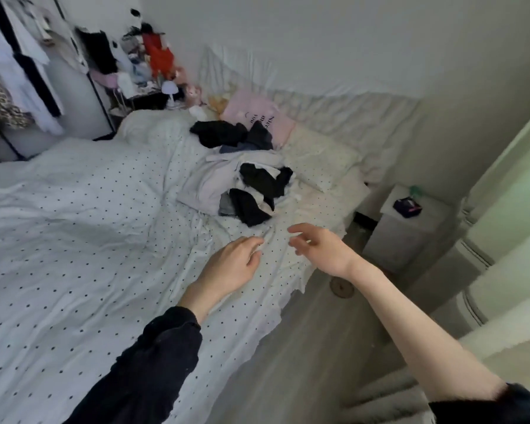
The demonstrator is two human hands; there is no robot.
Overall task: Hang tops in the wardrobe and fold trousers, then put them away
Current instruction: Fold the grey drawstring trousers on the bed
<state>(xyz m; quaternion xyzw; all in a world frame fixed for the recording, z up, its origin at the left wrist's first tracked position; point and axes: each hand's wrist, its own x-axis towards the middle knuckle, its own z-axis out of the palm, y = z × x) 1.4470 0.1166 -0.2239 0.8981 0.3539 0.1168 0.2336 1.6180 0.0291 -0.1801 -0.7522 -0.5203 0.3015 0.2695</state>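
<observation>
While both arms reach out over the right edge of the bed (pixel 74 209), neither hand holds anything: the left hand (pixel 230 264) hovers low over the dotted cover with fingers loosely bent and slightly apart, and whether its fingertips touch the cloth cannot be told; the right hand (pixel 318 246) is raised just beside it, fingers spread and relaxed. The pile of clothes (pixel 251 191), black, white and grey pieces tangled together, lies beyond the hands near the head end of the bed; tops and trousers cannot be told apart in it. A second dark heap (pixel 227 134) sits farther back against a pink pillow (pixel 257 113). The wardrobe (pixel 19 71) stands past the bed's far left corner, cut off by the frame edge, with hung garments visible. A small white cabinet (pixel 410 228) stands beside the bed's right edge; the dark item on top is too blurred to identify.
</observation>
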